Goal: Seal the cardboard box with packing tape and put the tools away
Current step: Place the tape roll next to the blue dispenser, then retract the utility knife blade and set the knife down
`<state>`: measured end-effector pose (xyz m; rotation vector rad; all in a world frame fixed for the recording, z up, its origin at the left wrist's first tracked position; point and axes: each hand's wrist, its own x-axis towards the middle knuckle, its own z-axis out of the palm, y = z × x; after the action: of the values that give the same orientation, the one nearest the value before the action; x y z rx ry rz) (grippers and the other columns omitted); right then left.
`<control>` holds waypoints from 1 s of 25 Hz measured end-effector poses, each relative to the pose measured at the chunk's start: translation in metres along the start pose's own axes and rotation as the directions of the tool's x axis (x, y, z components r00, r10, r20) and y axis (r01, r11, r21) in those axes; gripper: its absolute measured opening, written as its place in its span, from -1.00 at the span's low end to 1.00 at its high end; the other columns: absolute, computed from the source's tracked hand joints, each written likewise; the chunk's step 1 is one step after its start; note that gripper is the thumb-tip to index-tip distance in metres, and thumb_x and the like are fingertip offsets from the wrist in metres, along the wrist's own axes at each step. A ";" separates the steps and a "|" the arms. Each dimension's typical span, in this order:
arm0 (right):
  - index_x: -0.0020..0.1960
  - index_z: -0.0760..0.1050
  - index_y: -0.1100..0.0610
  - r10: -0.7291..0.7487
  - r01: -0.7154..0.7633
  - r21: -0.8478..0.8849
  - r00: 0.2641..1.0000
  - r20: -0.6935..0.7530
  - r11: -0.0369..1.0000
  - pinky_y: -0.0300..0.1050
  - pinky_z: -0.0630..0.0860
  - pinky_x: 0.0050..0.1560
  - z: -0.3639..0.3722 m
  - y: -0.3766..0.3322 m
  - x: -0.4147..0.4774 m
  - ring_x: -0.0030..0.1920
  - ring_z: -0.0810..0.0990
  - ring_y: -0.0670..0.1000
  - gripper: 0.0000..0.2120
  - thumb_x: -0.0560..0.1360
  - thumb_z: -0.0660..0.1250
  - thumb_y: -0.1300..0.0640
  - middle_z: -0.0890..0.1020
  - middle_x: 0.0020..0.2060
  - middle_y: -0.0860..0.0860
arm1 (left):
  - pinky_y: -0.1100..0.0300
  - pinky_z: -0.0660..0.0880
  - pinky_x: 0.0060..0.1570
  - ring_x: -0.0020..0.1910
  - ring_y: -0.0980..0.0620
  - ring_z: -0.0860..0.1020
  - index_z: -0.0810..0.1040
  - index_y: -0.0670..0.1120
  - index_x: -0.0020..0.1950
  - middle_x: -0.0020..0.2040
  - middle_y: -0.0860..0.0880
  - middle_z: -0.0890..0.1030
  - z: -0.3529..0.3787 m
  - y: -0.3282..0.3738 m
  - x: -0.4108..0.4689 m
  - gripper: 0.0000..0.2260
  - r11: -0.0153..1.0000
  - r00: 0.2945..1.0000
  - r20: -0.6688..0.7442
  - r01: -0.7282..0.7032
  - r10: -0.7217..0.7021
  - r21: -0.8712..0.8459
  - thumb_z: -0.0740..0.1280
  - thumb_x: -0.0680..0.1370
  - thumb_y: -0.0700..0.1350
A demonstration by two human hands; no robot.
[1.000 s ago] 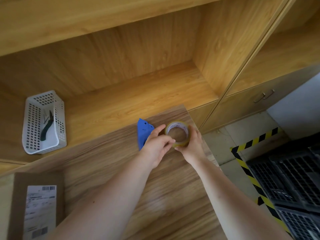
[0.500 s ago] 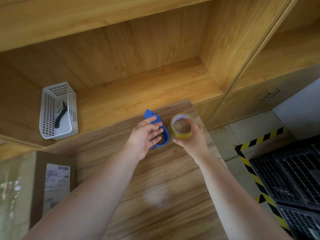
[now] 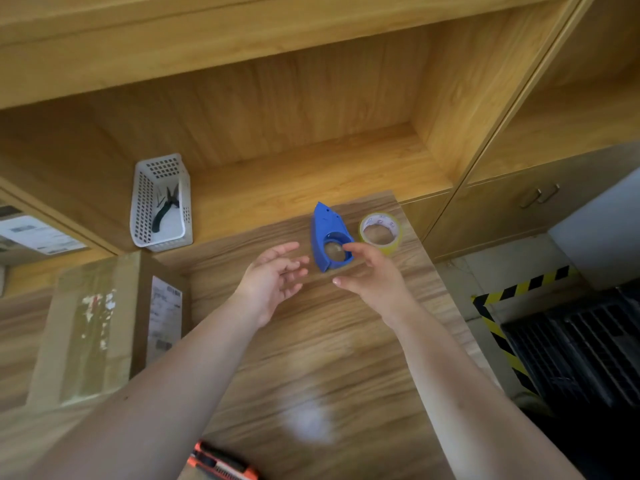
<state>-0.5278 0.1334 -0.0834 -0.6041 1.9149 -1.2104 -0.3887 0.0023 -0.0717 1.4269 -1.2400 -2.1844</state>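
Note:
A blue tape dispenser lies on the wooden table near its far edge. Just right of it rests a yellowish roll of packing tape, lying flat. My left hand hovers open a little to the left of the dispenser, holding nothing. My right hand is open too, its fingertips over the dispenser's near end, apart from the roll. The cardboard box, with a shipping label on its side and tape on its top, stands at the table's left.
A white perforated basket holding dark pliers sits on the shelf behind the table. An orange utility knife lies at the table's near edge. To the right are black crates and yellow-black floor tape.
My right hand has let go of the tape roll, which now lies on the table. Both hands have drawn back from the dispenser and roll, and the view has shifted left.

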 end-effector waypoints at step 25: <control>0.12 0.53 -0.12 -0.009 0.025 -0.268 0.998 0.062 0.963 -0.11 0.37 0.20 0.170 0.066 -0.117 0.18 0.47 0.01 -0.53 0.28 0.58 0.14 0.56 -0.02 -0.06 | 0.16 0.50 -0.15 -0.10 0.05 0.55 0.60 -0.01 -0.02 0.02 -0.06 0.61 -0.160 -0.120 -0.121 -0.83 0.990 0.983 -0.118 0.139 -0.142 -0.038 0.29 0.53 -0.26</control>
<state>-0.3209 0.1567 -0.1425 -0.7910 2.0418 -0.9370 -0.1680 0.0660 -0.1128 1.6538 -1.0916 -2.1584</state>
